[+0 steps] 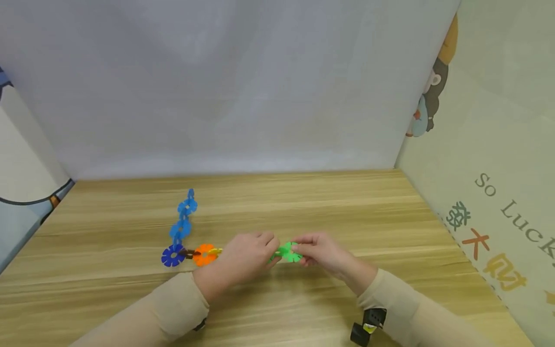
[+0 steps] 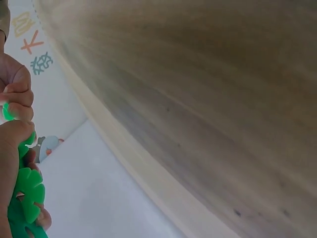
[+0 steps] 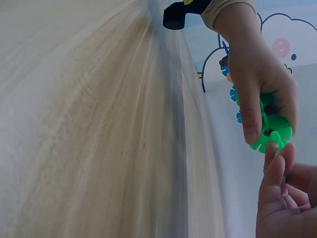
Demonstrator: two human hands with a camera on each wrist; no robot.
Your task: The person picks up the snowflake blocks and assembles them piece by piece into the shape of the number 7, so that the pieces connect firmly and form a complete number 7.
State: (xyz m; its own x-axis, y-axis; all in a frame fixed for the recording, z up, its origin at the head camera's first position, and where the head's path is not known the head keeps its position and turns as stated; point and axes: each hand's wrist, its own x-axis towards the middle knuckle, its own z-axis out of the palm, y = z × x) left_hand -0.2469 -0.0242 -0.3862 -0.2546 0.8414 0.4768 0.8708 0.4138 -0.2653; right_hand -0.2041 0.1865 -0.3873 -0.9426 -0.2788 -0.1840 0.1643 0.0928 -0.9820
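Observation:
A linked chain of notched, flower-shaped plastic discs lies on the wooden table. My left hand (image 1: 243,258) grips its green stretch, covering part of the chain. Green discs (image 2: 30,191) show between thumb and fingers in the left wrist view. With thumb and fingertips, my right hand (image 1: 327,255) pinches the piece at the right end, beside a bright green disc (image 1: 289,251). In the right wrist view, a small green piece at the right fingertips meets the edge of a green disc (image 3: 280,126) held by the left hand (image 3: 255,82). Whether they are locked together I cannot tell.
Left of my left hand the chain continues with an orange disc (image 1: 204,255), a brown piece (image 1: 187,253) and a dark blue disc (image 1: 172,255). From there lighter blue discs (image 1: 180,229) run away from me. A pale sheet (image 1: 234,96) stands behind the table (image 1: 347,207).

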